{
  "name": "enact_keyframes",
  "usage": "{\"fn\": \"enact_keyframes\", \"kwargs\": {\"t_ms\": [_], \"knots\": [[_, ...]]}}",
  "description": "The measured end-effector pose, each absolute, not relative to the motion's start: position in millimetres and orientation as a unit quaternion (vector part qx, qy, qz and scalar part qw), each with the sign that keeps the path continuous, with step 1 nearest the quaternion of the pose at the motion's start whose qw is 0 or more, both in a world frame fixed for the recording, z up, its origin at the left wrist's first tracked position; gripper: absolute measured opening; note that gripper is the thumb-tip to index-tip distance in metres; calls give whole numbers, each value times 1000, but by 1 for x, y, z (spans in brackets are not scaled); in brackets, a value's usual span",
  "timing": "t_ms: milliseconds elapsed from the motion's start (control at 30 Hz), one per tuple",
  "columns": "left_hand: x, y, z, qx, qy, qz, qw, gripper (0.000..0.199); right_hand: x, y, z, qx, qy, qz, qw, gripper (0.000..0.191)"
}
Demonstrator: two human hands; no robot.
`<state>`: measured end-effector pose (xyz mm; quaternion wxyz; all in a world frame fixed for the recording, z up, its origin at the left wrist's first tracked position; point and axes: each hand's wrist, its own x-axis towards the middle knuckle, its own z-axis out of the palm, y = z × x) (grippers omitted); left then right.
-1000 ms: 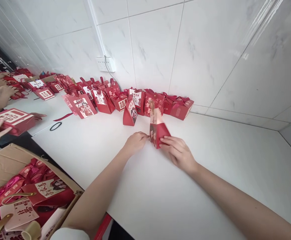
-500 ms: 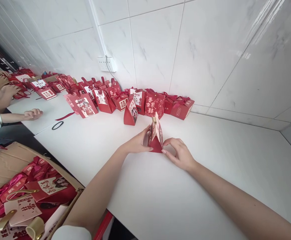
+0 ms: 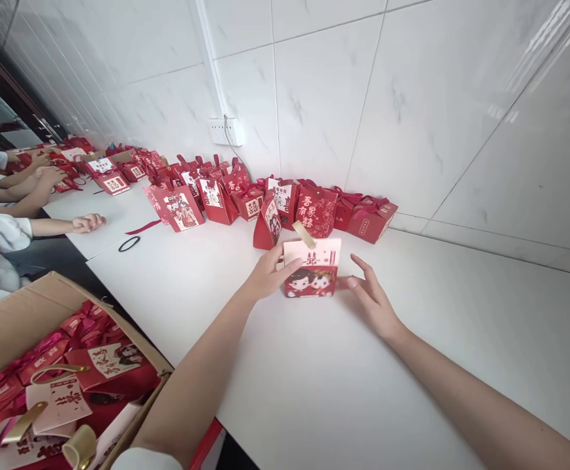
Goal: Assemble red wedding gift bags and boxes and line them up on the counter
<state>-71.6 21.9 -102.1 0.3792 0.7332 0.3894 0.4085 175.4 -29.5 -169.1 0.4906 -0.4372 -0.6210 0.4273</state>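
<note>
A small red and cream gift box [image 3: 313,282] with two cartoon faces on its front stands upright on the white table [image 3: 324,365]. A gold ribbon loop [image 3: 304,234] sticks up from its top. My left hand [image 3: 271,273] grips the box at its left side, thumb across the front and fingers behind. My right hand [image 3: 370,297] is just off the box's right side, fingers apart and holding nothing. Close behind stands a red triangular gift box [image 3: 267,225].
Several red gift boxes [image 3: 316,212] line the tiled wall. At lower left, a cardboard carton [image 3: 15,307] holds many more boxes. A black hair tie [image 3: 128,243] and a red ribbon [image 3: 142,228] lie at left. A co-worker's hand [image 3: 89,223] rests on the table; others work beyond.
The box has turned so its broad printed front faces me instead of its narrow side. My right hand has come away from it to the right. The view has shifted slightly.
</note>
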Motion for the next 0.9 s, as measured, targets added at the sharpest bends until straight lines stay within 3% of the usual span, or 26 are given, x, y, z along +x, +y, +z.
{"fn": "enact_keyframes", "kwargs": {"t_ms": [100,200,400,667,767,900], "knots": [[-80,31,-106,686,439,471,340,58,177,-31,-169,-461,-594,418,510,47],[-91,36,-104,627,487,529,298,47,177,-29,-171,-476,-577,407,525,38],[-85,19,-88,699,356,437,440,49,180,-21,-177,-485,-550,426,530,36],[-84,32,-113,666,355,342,560,40,182,-17,-184,-480,-542,432,537,37],[-79,31,-115,667,358,338,559,45,180,-18,-181,-471,-542,411,562,36],[-63,18,-100,672,342,428,498,44,180,-27,-148,-435,-579,310,615,29]]}}
